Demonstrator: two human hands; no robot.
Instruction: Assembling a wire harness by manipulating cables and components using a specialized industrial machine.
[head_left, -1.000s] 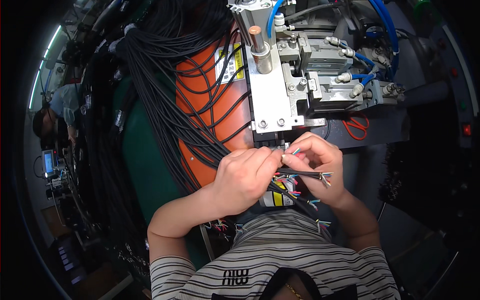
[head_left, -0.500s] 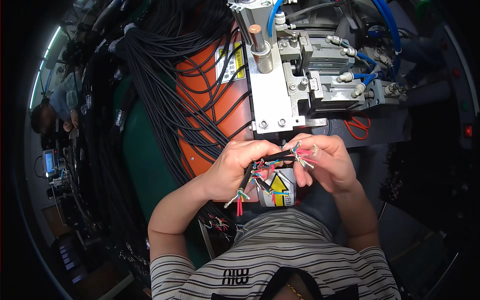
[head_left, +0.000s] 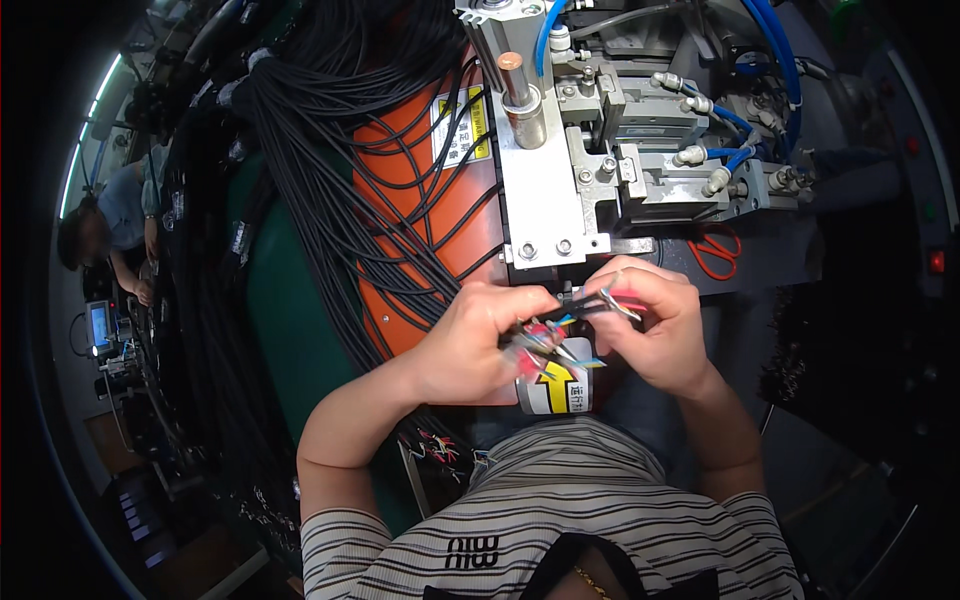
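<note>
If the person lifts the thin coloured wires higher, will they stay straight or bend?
The coloured wires are thin and splay between the left hand and right hand, so they probably flop and bend easily. They look light. The loose ends may slip apart.

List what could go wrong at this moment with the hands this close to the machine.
Both the left hand and right hand pinch a fan of thin coloured wires right under the metal press block; fingers could get caught if it moves. The loose wire ends are splayed, so one may slip or bend. The hanging black cables lie beside the left forearm and might snag it.
</note>
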